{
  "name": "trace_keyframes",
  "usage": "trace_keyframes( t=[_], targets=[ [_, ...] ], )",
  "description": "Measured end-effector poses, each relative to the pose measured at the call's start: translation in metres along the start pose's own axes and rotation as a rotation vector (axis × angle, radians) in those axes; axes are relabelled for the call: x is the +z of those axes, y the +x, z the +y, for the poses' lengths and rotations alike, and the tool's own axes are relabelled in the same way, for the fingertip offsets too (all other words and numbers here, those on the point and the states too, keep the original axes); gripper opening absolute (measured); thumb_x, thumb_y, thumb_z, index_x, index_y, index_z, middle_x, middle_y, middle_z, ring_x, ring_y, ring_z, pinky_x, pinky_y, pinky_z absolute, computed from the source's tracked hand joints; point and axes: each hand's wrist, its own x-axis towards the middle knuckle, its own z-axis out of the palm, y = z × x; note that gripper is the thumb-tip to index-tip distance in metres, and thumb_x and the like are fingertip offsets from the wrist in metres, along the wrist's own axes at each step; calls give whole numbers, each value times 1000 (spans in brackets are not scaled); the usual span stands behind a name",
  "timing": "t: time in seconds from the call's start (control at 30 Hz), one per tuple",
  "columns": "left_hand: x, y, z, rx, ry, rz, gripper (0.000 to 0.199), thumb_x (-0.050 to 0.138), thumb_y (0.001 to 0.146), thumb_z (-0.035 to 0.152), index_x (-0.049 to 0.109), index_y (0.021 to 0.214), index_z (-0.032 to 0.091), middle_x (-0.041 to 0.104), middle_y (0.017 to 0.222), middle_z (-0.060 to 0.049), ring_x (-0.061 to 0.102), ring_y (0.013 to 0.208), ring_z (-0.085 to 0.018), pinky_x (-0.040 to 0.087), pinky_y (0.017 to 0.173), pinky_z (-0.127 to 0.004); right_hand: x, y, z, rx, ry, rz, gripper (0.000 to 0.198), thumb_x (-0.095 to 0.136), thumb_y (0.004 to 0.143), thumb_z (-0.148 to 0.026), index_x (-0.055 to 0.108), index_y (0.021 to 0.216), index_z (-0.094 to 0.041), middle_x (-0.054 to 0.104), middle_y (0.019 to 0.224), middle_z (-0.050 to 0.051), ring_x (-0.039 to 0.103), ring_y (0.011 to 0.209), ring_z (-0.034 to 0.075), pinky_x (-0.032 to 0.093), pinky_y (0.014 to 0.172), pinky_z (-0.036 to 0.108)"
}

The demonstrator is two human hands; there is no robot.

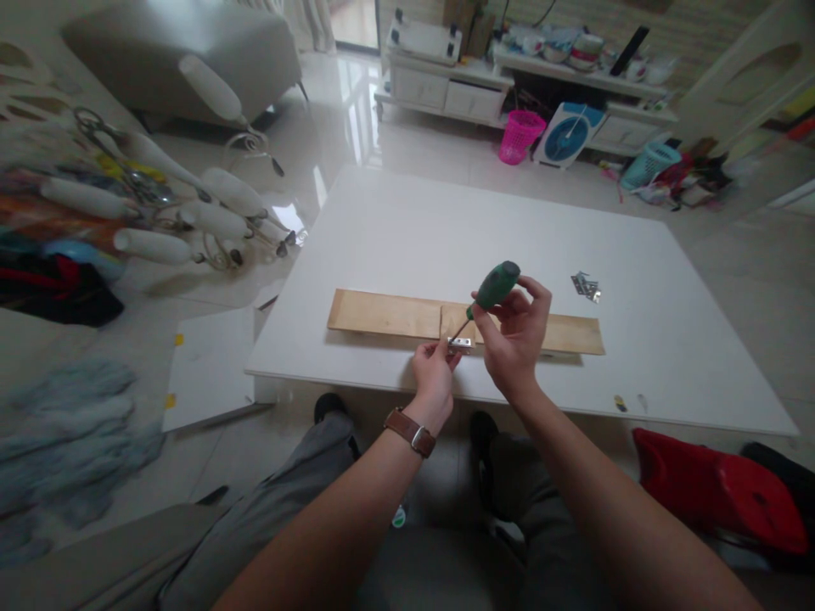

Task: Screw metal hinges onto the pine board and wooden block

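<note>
A green-handled screwdriver (497,285) is tilted in my right hand (514,339), its fingers closed around the lower handle. The shaft runs down and left to a small silver metal hinge (459,343) at the near edge of a short wooden piece (453,320). At the hinge's left end, my left hand (434,373) pinches with thumb and fingers beside the screwdriver tip. Whether a screw sits under the tip is too small to tell. A long wooden board (382,314) lies across the white tabletop (407,229), passing beneath the short piece and behind my right hand.
Loose metal hinges and screws (586,287) lie on the right of the tabletop. Small items (620,403) rest near its front edge. A red plastic stool (713,488) stands at lower right. White panels (213,365) lean at left, near a floor lamp (216,219).
</note>
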Motion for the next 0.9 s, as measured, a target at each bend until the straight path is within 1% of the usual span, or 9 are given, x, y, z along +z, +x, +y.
trace_keyframes(
  t=[0.13,0.27,0.43,0.53,0.63,0.77,0.9],
  targets=[
    [0,1,-1,-5,11,8,22,66,101,11,57,83,17,70,81,-3,70,76,-12,60,91,-31,0,-1,-1,-16,27,-15,53,75,92,-27,46,135,-36,72,112,1,78,101,21,66,87,41],
    [1,1,-1,-3,16,10,22,64,102,9,57,83,16,70,81,-3,70,74,-11,60,87,-29,0,-1,1,-35,34,-18,53,75,93,-26,46,136,-36,70,112,-1,79,98,20,66,86,40],
    [3,-2,1,-6,6,12,21,64,102,7,57,84,16,71,80,-4,70,73,-11,61,85,-28,1,1,2,-63,29,13,63,85,85,-22,49,134,-39,67,112,-3,76,93,17,65,83,35],
    [3,-4,3,-10,-7,19,22,64,102,7,57,83,16,70,78,-4,70,71,-11,61,83,-27,0,2,2,-67,27,32,67,88,82,-19,52,134,-40,66,107,-5,75,90,16,65,80,33],
    [4,-6,4,-14,-13,22,22,65,101,7,58,83,16,71,78,-4,70,71,-11,60,81,-26,-1,1,2,-52,9,23,62,84,86,-20,51,135,-39,67,101,-4,76,91,18,66,81,35],
    [4,-6,5,-14,-11,24,21,66,101,8,59,84,15,71,79,-4,71,72,-11,60,82,-27,-1,0,1,-34,22,-5,54,78,91,-22,48,134,-37,70,109,-2,79,96,19,67,84,38],
    [6,-7,7,-25,-12,37,23,64,102,7,58,82,15,70,78,-3,69,70,-10,60,80,-26,0,1,2,-45,-4,12,59,82,87,-25,48,133,-37,69,111,-2,78,94,18,67,83,35]
  ],
)
